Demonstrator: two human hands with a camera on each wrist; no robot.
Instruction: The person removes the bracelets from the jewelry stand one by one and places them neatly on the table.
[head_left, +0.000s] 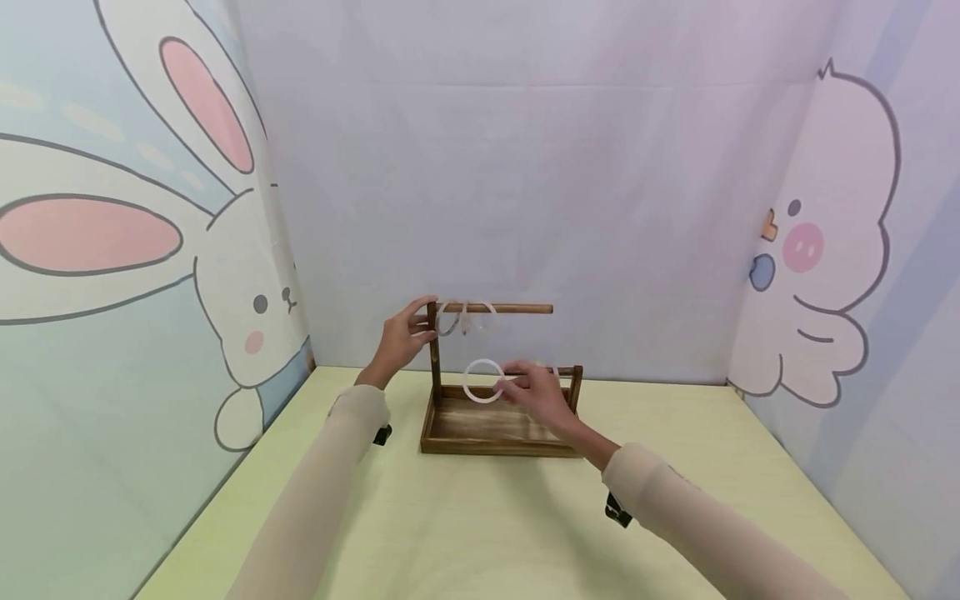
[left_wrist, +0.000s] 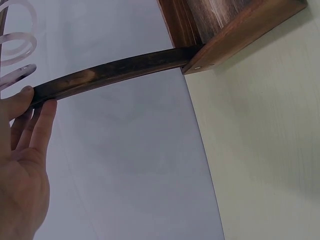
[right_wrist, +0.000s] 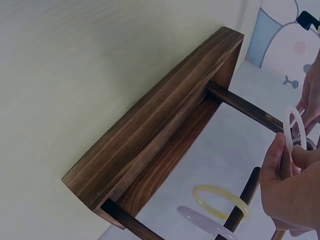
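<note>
A dark wooden jewelry stand has a tray base (head_left: 495,447), a tall left post (head_left: 436,362) and an upper bar (head_left: 528,308). My left hand (head_left: 401,340) grips the top of that post; in the left wrist view, thumb and fingers of the hand (left_wrist: 27,160) lie on opposite sides of it. Several pale bangles (left_wrist: 34,45) hang from the upper bar near the post. My right hand (head_left: 536,393) pinches a white bangle (head_left: 483,362) in front of the stand, above the tray. Up close, thumb and fingers hold the bangle (right_wrist: 287,124) at its lower edge.
On the stand's lower bar (right_wrist: 242,195) hang a yellow bangle (right_wrist: 220,188) and a pale lilac bangle (right_wrist: 197,218). The stand rests on a light yellow table (head_left: 450,525). A plain grey backdrop (head_left: 525,167) rises behind, with cartoon-printed panels on both sides.
</note>
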